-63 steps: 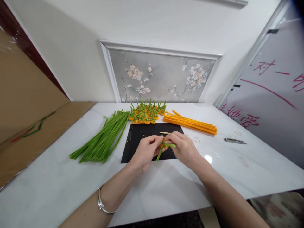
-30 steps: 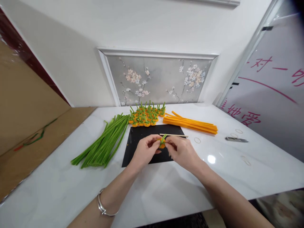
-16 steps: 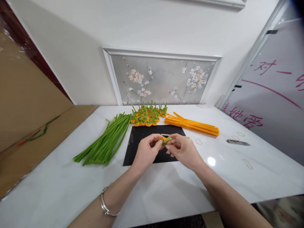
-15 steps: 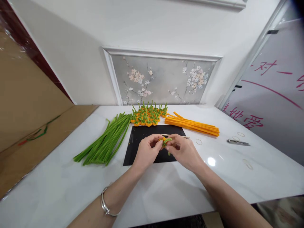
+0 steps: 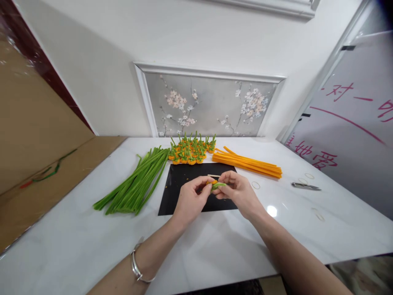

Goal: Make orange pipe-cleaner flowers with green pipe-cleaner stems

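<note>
Over the black mat [image 5: 172, 196], my left hand [image 5: 190, 201] is closed in a pinch on a small orange pipe-cleaner flower [image 5: 212, 182]. Facing it, my right hand [image 5: 242, 196] has its thumb and fingers closed on a green pipe cleaner [image 5: 218, 186] that lies against the flower. Fingers hide most of the flower and where the green piece joins it. Behind my hands a thin pale stick [image 5: 213, 175] lies on the mat, partly covered by my right hand.
Green pipe cleaners [image 5: 133, 184] lie bundled at the left, orange pipe cleaners [image 5: 248, 163] at the back right. Between them stand several orange flowers with green stems [image 5: 190, 151]. Scissors-like metal snips [image 5: 306, 187] and thin rubber bands [image 5: 256, 185] lie right on the white table [image 5: 196, 254].
The green pipe cleaner's visible end now points right, lying flatter, and the bit that hung below is no longer seen. My right fingers have shifted slightly; the view has moved a little.
</note>
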Demonstrator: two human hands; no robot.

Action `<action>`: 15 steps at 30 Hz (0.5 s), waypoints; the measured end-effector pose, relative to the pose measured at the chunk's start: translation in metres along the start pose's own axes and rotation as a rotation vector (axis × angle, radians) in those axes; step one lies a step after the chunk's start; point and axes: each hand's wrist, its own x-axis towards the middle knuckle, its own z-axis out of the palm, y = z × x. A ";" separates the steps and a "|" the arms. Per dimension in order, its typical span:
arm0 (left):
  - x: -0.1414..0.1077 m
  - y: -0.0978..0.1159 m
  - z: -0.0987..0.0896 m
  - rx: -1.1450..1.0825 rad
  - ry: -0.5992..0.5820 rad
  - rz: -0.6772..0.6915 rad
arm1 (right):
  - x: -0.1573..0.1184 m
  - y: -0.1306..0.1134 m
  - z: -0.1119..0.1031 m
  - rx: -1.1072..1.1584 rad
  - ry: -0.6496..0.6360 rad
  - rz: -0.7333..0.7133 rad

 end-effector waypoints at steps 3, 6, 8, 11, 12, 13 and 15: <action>0.000 -0.001 0.000 -0.113 -0.017 -0.075 | 0.000 0.003 0.001 -0.065 0.038 -0.062; -0.002 0.001 0.001 -0.250 -0.044 -0.157 | 0.000 0.006 0.001 -0.161 0.070 -0.189; -0.003 0.003 0.002 -0.338 -0.052 -0.214 | 0.000 0.007 0.002 -0.242 0.078 -0.258; -0.003 0.006 0.003 -0.427 -0.051 -0.291 | 0.000 0.006 0.000 -0.396 0.088 -0.294; -0.002 0.007 0.003 -0.439 -0.045 -0.303 | 0.000 0.005 -0.001 -0.429 0.093 -0.303; -0.002 0.008 0.003 -0.443 -0.039 -0.304 | 0.001 0.005 -0.003 -0.444 0.090 -0.313; 0.000 0.009 0.001 -0.423 -0.026 -0.280 | 0.002 0.004 -0.007 -0.419 0.070 -0.313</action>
